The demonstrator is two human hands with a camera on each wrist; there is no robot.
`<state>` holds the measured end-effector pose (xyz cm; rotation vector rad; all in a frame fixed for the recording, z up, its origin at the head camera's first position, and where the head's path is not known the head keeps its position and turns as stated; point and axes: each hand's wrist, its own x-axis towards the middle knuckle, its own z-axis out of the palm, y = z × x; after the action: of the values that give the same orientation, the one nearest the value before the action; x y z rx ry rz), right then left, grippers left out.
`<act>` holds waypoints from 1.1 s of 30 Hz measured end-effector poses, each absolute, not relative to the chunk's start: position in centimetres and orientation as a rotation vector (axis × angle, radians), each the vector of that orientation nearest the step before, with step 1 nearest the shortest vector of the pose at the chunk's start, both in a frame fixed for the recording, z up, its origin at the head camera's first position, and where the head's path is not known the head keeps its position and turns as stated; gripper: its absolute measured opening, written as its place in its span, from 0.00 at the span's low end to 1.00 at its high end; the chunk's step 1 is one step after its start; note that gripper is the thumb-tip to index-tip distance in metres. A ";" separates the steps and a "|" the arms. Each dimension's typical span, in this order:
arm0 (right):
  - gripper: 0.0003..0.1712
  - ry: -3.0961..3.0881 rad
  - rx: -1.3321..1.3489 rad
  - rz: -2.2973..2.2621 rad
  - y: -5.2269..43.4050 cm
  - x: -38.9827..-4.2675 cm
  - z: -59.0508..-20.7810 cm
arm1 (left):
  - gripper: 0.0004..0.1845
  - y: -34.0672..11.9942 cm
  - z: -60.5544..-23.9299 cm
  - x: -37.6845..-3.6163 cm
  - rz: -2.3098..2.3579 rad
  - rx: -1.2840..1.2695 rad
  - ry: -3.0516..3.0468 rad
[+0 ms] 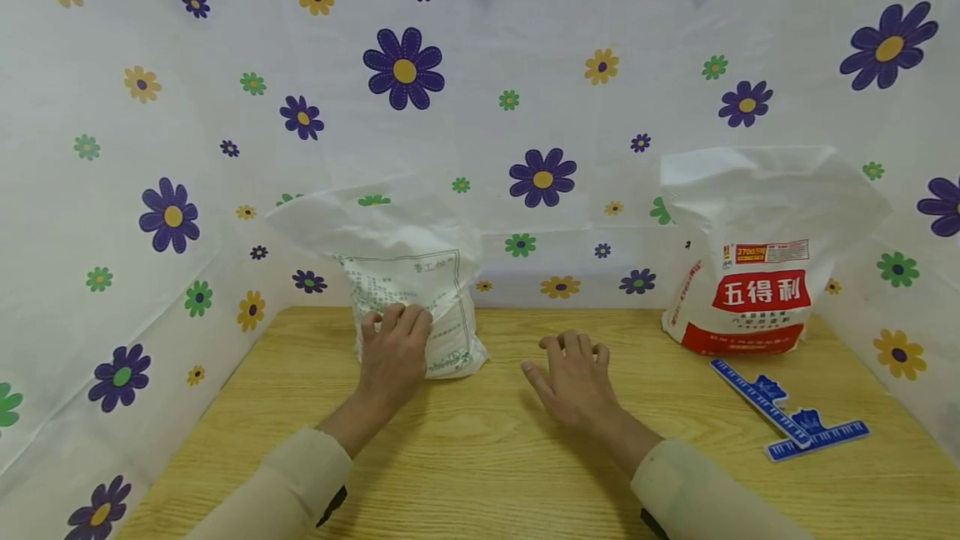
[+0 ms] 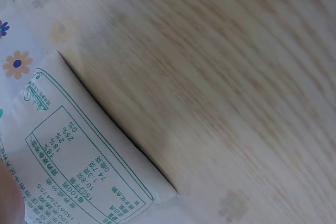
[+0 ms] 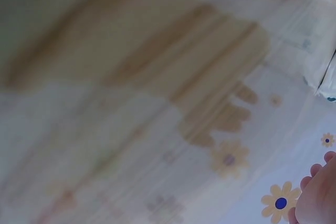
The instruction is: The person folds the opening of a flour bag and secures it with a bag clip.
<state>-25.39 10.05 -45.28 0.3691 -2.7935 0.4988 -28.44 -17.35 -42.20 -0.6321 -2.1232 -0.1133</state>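
A white plastic bag [image 1: 442,273] printed in green stands toward the left on the table, its loose top leaning left. In front of its face is my left hand [image 1: 395,352], fingers bent and right at the printed panel. The left wrist view shows the bag's printed lower part [image 2: 89,156] with a bit of a finger [image 2: 9,198] beside it. My right hand [image 1: 573,382] is apart to the right of that bag, fingers loosely bent, holding nothing. Part of this hand [image 3: 320,198] shows at the corner of the right wrist view.
Another white bag [image 1: 750,223] with red labels stands at the back right. Before it, two long blue clips with piano-key print, the upper clip [image 1: 750,394] and lower clip [image 1: 832,438], lie overlapping on the wooden table [image 1: 465,473]. A flower-patterned white sheet [image 1: 480,132] surrounds the table.
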 end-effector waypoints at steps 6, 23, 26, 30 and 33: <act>0.30 -2.786 0.369 0.483 9.8 -25.4 -45.3 | 0.06 -17.1 -42.3 -28.2 -0.129 -0.642 -2.118; 0.29 -2.778 0.442 0.456 9.1 -25.1 -45.5 | 0.06 -16.4 -43.4 -27.6 -0.275 -0.600 -2.005; 0.29 -2.780 0.441 0.449 9.0 -25.1 -45.5 | 0.06 -16.2 -43.6 -27.7 -0.298 -0.602 -1.980; 0.29 -2.778 0.435 0.432 8.9 -25.1 -45.5 | 0.09 -16.1 -43.8 -27.7 -0.320 -0.609 -1.962; 0.28 -2.776 0.439 0.441 8.8 -25.1 -45.6 | 0.11 -16.0 -43.9 -27.6 -0.335 -0.616 -1.967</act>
<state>-25.14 8.80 -45.61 0.4386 -2.7756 0.4405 -27.60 -16.00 -43.86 -0.6162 -1.9669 -0.3348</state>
